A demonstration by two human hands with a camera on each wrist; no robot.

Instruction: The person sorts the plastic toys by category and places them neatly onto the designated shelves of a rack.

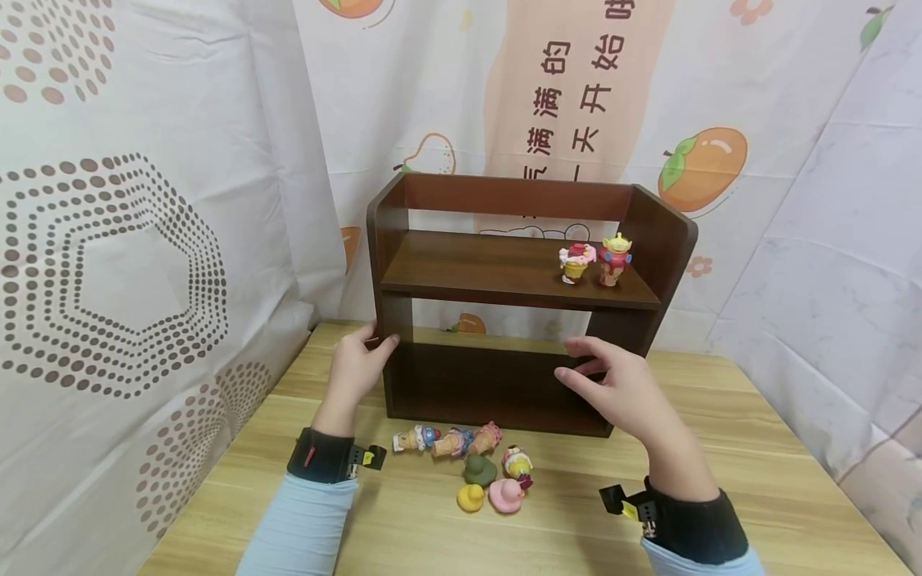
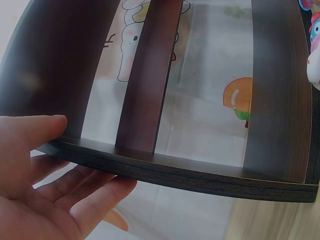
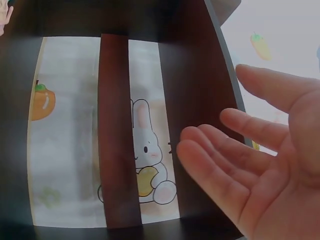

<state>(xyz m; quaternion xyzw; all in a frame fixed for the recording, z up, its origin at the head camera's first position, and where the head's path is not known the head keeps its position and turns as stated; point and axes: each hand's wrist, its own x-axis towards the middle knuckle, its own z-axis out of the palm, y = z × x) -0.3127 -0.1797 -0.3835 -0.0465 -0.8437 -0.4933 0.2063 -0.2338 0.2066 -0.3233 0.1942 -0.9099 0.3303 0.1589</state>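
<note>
Brown wood-look two-tier shelf (image 1: 468, 260) stands upright on the table, just beyond both hands and spanning the gap between them. The left hand (image 1: 358, 360) grips its left side panel (image 1: 390, 240), thumb at the front edge and fingers along the outer face. The right hand (image 1: 623, 380) holds nothing: its fingers and thumb are wide apart before the right side panel (image 1: 664, 256); I cannot tell whether a fingertip touches wood.

Judging from this pose, the step in hand looks like steadying or squaring the shelf rather than handling toys. Shifting it would call for the right hand to take its own side panel, so that both ends move level. Above the right hand, a pink-topped sundae figurine (image 1: 575, 264) and an antenna-topped cone figurine (image 1: 615, 260) stand on the upper board and could topple under a tilt. Between the wrists, nearer the person, lie three ice-cream cone figurines (image 1: 452, 442), a green toy duck (image 1: 479, 470), a yellow toy duck (image 1: 471, 498) and a pink toy duck (image 1: 506, 497).
</note>
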